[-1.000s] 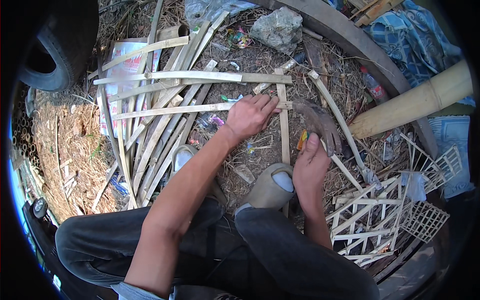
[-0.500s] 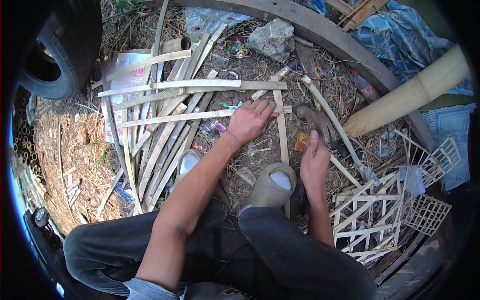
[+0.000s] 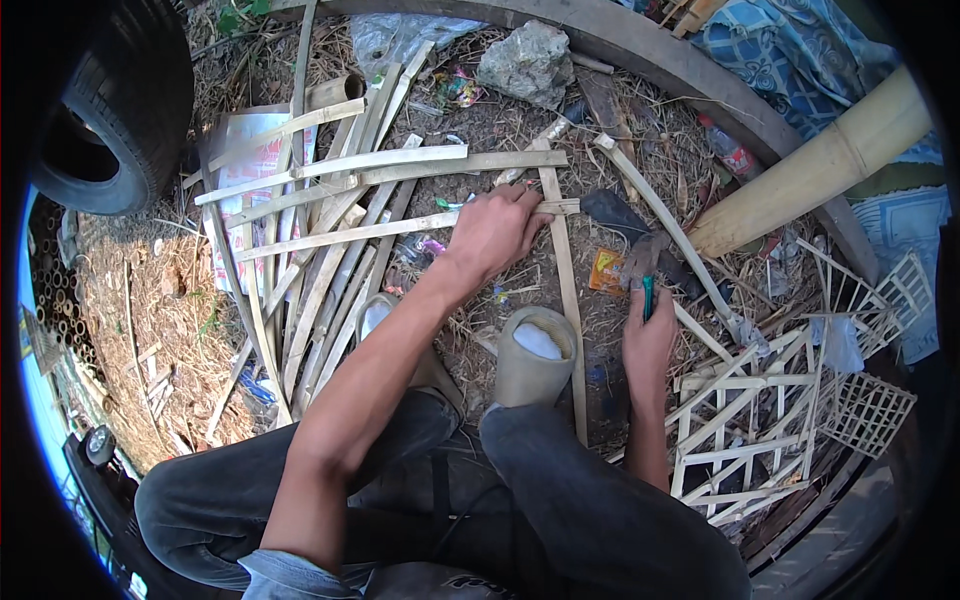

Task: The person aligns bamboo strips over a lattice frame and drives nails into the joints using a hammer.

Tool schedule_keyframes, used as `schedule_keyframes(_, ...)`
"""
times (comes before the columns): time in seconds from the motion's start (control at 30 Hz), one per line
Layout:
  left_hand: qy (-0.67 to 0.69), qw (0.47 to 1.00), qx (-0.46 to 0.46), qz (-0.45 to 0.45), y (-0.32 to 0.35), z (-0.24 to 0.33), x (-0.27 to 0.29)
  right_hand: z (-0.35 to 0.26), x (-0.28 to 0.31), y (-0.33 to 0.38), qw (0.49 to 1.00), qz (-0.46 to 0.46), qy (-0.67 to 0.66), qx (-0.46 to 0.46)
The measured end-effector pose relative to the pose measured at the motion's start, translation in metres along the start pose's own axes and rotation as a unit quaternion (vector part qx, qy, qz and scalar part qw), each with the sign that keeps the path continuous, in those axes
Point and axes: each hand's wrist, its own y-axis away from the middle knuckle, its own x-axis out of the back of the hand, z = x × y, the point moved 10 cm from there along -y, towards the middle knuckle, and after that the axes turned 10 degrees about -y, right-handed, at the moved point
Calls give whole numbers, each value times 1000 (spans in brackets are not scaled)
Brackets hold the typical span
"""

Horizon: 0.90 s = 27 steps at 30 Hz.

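My left hand (image 3: 493, 232) is closed at the right end of a split bamboo strip (image 3: 350, 236), its fingers curled over it. That end crosses an upright bamboo strip (image 3: 566, 300), which runs down beside my right shoe (image 3: 530, 370). Another long strip (image 3: 460, 168) lies across the upright strip's top. My right hand (image 3: 650, 345) is closed around a tool with a teal handle (image 3: 649, 292) and a rusty metal head, seemingly pliers; its grip partly hides them. Just beyond lies a dark, elongated object (image 3: 614, 214), and an orange packet (image 3: 606, 270) is left of the tool.
Several bamboo strips (image 3: 330, 290) are heaped at left. Woven bamboo lattice pieces (image 3: 745, 430) lie at right, below a thick bamboo pole (image 3: 820, 165). A grey rock (image 3: 528, 65) and a curved rim (image 3: 640, 45) are at the far side; a tire (image 3: 130, 120) stands at upper left.
My right hand has shifted slightly right and downward, and a teal handle now shows in its grip. My left hand stays on the bamboo strip. The whole view has shifted a little.
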Motion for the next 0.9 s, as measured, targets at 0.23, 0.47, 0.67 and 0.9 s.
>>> schedule_keyframes(0.23,-197,974,-108,-33,-11,6,76,-79,-46,23,974,-46,-59,212)
schedule_keyframes(0.47,-474,863,-166,-50,19,-117,169,-78,-70,26,957,-5,113,266)
schedule_keyframes(0.67,-315,921,211,-85,130,-177,216,-58,-40,35,983,-58,-134,116)
schedule_keyframes(0.9,104,820,562,-29,245,-287,136,-68,-42,50,974,-34,-148,170)
